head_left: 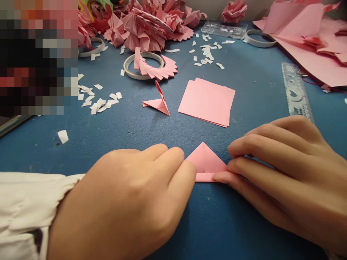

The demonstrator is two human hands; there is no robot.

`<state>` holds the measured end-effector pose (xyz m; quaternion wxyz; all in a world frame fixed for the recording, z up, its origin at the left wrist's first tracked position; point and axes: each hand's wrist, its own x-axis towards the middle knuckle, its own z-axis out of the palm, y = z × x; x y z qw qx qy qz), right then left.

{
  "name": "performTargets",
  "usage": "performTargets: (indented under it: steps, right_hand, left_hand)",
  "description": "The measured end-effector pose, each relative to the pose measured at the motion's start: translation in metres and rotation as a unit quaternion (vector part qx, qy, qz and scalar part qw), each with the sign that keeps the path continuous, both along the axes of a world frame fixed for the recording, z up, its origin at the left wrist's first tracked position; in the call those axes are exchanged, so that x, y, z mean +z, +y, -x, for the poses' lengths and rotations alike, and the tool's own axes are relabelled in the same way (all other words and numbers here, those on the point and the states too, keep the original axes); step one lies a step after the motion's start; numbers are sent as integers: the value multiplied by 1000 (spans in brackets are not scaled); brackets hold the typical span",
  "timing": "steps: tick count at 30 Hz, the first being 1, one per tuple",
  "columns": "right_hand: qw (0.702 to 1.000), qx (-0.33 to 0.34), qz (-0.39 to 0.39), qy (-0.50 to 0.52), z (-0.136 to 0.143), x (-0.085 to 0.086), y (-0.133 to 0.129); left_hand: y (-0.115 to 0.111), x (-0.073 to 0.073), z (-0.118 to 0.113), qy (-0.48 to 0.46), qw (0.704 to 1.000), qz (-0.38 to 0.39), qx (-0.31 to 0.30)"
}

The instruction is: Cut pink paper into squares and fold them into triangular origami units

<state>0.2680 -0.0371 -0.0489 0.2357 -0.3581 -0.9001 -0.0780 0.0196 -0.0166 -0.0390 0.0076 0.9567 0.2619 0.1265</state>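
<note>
A small pink paper piece [206, 163], folded to a point, lies flat on the blue table [244, 90] near me. My left hand [130, 195] presses its left end with the fingertips, a white sleeve at the wrist. From the other side, my right hand [284, 173] pinches and presses the paper's right end and bottom edge. Beyond it lie a stack of pink paper squares [207, 102] and one folded pink unit [158, 101] with a flap standing up.
A tape roll [130, 68] holds a chain of folded pink units [159, 68]. White paper scraps [97, 103] are scattered left and at the back. Pink paper flowers [151, 21], another tape roll [258, 38], a clear ruler [295, 90] and large pink sheets [311, 36] lie around.
</note>
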Motion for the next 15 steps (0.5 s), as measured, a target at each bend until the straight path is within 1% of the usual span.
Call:
performTargets:
  steps: [3,6,10,13,15]
  right_hand:
    - [999,5,6,-33,-4,1,3]
    - [999,5,1,-45,-8,-1,1]
    - [999,-25,-12,-42,-13,-8,-12]
    - [998,-45,-29,-36,-19,-15,-24]
    - [997,-51,-37,-36,-22,-17,-27]
  left_hand:
    - [-1,3,0,15,1000,3,-7]
    - [-1,5,-1,27,1000,-6,-12]
    - [1,4,-3,26,999,-29,-7]
    - [2,1,-5,4,999,-41,-4]
    - [3,0,-5,-16,999,-41,-5]
